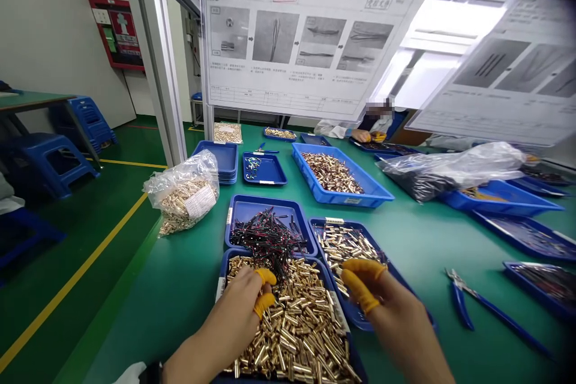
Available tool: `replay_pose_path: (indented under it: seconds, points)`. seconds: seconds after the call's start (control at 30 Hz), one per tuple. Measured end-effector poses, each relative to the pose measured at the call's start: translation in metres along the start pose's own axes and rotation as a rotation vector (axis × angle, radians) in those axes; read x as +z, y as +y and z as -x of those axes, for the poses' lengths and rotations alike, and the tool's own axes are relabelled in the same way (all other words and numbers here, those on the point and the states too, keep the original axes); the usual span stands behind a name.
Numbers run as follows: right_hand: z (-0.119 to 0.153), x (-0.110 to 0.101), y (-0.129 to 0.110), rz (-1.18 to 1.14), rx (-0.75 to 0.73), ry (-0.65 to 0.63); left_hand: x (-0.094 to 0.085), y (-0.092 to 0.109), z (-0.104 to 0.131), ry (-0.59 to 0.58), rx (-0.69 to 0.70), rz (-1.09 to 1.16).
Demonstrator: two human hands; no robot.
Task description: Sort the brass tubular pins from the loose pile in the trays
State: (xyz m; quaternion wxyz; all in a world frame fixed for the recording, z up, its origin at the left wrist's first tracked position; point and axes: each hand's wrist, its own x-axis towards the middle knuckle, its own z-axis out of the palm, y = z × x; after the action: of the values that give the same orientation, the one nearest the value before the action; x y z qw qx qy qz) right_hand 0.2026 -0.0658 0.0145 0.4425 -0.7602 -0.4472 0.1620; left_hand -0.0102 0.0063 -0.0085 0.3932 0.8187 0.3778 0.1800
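Note:
My left hand (245, 303), with yellow finger cots on its fingertips, is over the near tray of brass sleeves (301, 324). Its thumb and finger are bent close together; whether a small part sits between them is hidden. Just beyond lie dark wired parts (267, 234) in a blue tray (240, 203). Over the right tray of brass-ended pieces (346, 243) is my right hand (382, 294), also in yellow finger cots. Its thumb and finger curve toward each other, and what they may hold cannot be made out.
Blue-handled pliers (468, 294) lie on the green table (418, 234) at right. A plastic bag of brass parts (189, 192) stands at left. Farther back are a large blue bin (378, 195), stacked trays (222, 159) and a co-worker's hands (369, 136). Instruction sheets (288, 84) hang above.

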Motion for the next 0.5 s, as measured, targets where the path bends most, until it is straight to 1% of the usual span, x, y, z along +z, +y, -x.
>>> replay_pose_path:
  seconds: [0.03,0.07,0.1,0.13,0.2,0.23,0.27,0.33,0.37,0.43,0.5]
  points:
    - [-0.007,-0.007,0.004,0.197,-0.018,0.096,0.001,-0.003,-0.001,0.006,0.006,-0.026]
    - [-0.012,-0.009,0.006,0.327,-0.062,0.123,0.002,-0.005,-0.001,0.01,0.012,-0.051]
    - [-0.014,-0.008,0.005,0.367,-0.142,0.069,0.003,-0.007,-0.001,0.011,0.017,-0.071]
    - [-0.012,-0.003,0.002,0.351,-0.243,-0.037,0.004,-0.007,-0.001,0.015,0.023,-0.086]
    - [-0.003,0.016,-0.009,0.31,-0.434,-0.359,0.005,-0.007,-0.001,0.03,0.042,-0.11]
    - [0.003,0.027,-0.015,0.376,-0.487,-0.425,0.005,-0.007,-0.001,0.037,0.055,-0.118]
    - [0.009,0.037,-0.02,0.477,-0.534,-0.446,0.005,-0.006,-0.001,0.04,0.067,-0.122]
    - [0.017,0.054,-0.027,0.635,-0.592,-0.392,0.005,-0.006,-0.002,0.047,0.08,-0.111]
    - [0.019,0.059,-0.028,0.671,-0.608,-0.358,0.005,-0.006,-0.002,0.052,0.084,-0.096]
    - [0.02,0.062,-0.025,0.671,-0.612,-0.314,0.004,-0.006,-0.002,0.086,0.08,-0.077]
    - [0.019,0.06,-0.021,0.625,-0.57,-0.289,0.003,-0.004,-0.001,0.13,0.049,-0.108]
